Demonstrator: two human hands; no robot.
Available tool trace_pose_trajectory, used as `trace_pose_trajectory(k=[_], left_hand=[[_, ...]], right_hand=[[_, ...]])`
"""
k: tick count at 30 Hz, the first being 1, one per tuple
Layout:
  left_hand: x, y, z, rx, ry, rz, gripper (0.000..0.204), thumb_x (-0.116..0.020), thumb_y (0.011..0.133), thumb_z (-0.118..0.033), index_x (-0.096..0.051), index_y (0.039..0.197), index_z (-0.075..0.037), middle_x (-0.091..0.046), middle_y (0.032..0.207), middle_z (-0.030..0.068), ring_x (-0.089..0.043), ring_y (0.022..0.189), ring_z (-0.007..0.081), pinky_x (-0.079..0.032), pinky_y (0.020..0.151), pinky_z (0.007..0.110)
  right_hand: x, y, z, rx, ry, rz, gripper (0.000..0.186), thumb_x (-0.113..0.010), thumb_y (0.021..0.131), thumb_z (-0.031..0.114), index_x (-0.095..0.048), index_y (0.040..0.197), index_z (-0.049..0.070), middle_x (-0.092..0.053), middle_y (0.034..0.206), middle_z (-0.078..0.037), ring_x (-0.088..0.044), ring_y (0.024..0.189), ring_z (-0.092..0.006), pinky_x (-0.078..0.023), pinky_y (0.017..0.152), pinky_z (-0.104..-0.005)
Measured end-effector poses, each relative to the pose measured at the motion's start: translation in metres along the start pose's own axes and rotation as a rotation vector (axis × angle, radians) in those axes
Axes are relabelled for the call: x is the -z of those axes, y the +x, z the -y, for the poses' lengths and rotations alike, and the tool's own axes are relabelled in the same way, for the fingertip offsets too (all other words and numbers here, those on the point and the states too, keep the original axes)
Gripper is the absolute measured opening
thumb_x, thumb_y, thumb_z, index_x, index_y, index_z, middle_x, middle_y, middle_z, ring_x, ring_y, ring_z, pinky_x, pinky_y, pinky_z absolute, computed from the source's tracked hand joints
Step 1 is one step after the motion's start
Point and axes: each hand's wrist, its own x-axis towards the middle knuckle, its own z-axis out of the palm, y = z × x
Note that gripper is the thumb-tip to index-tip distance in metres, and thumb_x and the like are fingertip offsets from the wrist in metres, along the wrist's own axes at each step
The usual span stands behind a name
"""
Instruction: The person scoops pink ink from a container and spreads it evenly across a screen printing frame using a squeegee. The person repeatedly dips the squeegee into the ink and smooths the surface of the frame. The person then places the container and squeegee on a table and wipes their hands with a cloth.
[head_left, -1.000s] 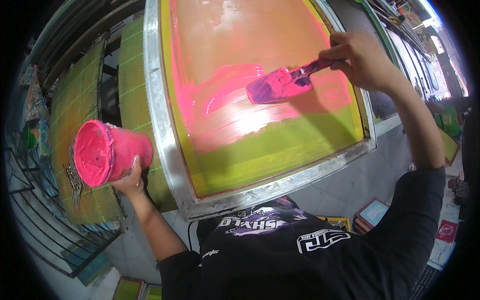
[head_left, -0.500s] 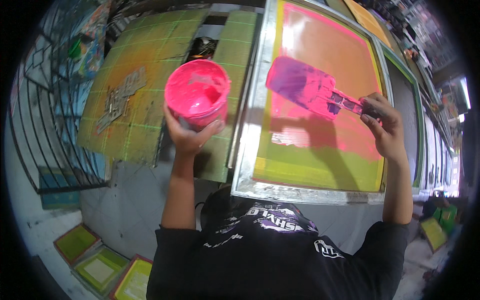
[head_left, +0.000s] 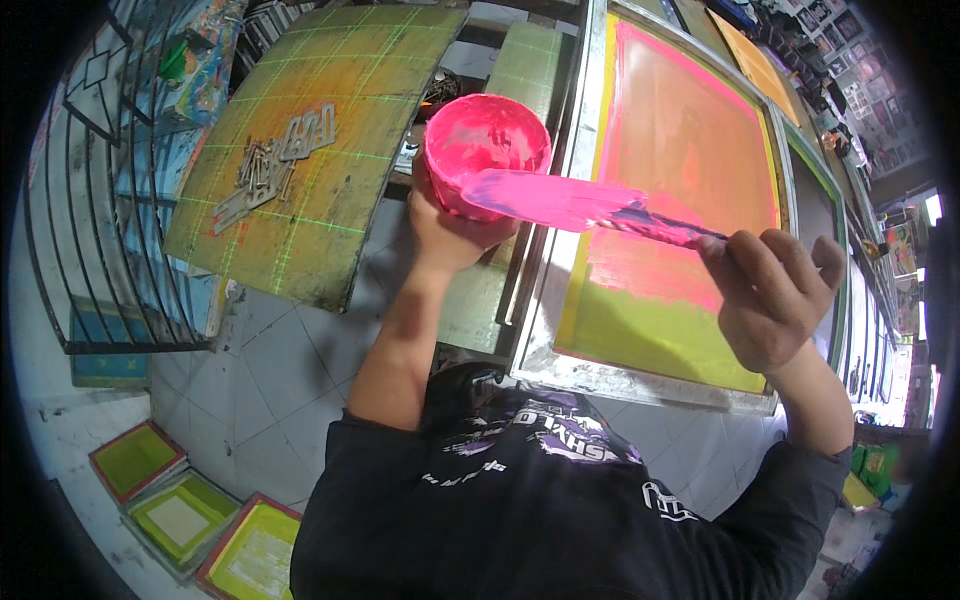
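My left hand (head_left: 455,238) is wrapped round a tub (head_left: 487,150) whose inside is coated with bright pink ink. Between the fingers of my right hand (head_left: 772,295) is the handle of a spatula (head_left: 545,203) smeared pink and purple. Its broad end lies across the tub's near rim, tilted so that it looks narrow. Below the spatula and my right hand is a screen-printing frame (head_left: 640,382) with silver edges. Pink ink (head_left: 650,275) covers much of its mesh, with a yellow-green band nearest me.
To the left, a stained green-yellow board (head_left: 330,215) bears metal hinges and bolts (head_left: 262,170). Black metal railing (head_left: 95,230) stands at the far left. Small framed screens (head_left: 180,515) lie on the floor at lower left. Another dark screen (head_left: 815,200) adjoins on the right.
The spatula's broad end has moved left from above the screen to the tub's rim and turned more edge-on. The tub has shifted right and is tipped; my view has shifted slightly too.
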Motion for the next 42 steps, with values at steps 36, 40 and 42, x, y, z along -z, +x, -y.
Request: trace_pose_trajectory(k=[36, 40, 42], left_hand=[[0.032, 0.001, 0.045, 0.233, -0.055, -0.047, 0.057, -0.072, 0.063, 0.014, -0.047, 0.114, 0.008, -0.059, 0.103, 0.0167, -0.063, 0.081, 0.0227, -0.056, 0.073, 0.036], [0.035, 0.001, 0.05, 0.221, -0.054, -0.064, 0.062, -0.073, 0.062, 0.013, -0.045, 0.117, 0.008, -0.057, 0.108, 0.0178, -0.063, 0.084, 0.024, -0.056, 0.075, 0.036], [0.051, 0.0, 0.07, 0.194, -0.062, -0.057, 0.063, -0.073, 0.064, 0.011, -0.045, 0.119, 0.006, -0.056, 0.112, 0.0156, -0.062, 0.089, 0.0239, -0.054, 0.078, 0.038]], right_hand=[[0.142, -0.328, -0.112, -1.673, -0.101, 0.973, 0.032, -0.072, 0.058, 0.024, -0.067, 0.073, -0.004, -0.06, 0.061, -0.012, -0.057, 0.056, -0.0196, -0.044, 0.055, -0.032], [0.128, -0.321, -0.127, -1.64, 0.187, 1.057, 0.027, -0.074, 0.057, 0.023, -0.069, 0.07, 0.0, -0.061, 0.062, -0.011, -0.058, 0.058, -0.0199, -0.045, 0.056, -0.0309], [0.117, -0.318, -0.134, -1.644, 0.159, 1.095, 0.026, -0.075, 0.057, 0.023, -0.069, 0.07, 0.0, -0.061, 0.062, -0.01, -0.057, 0.058, -0.0197, -0.045, 0.056, -0.0313]])
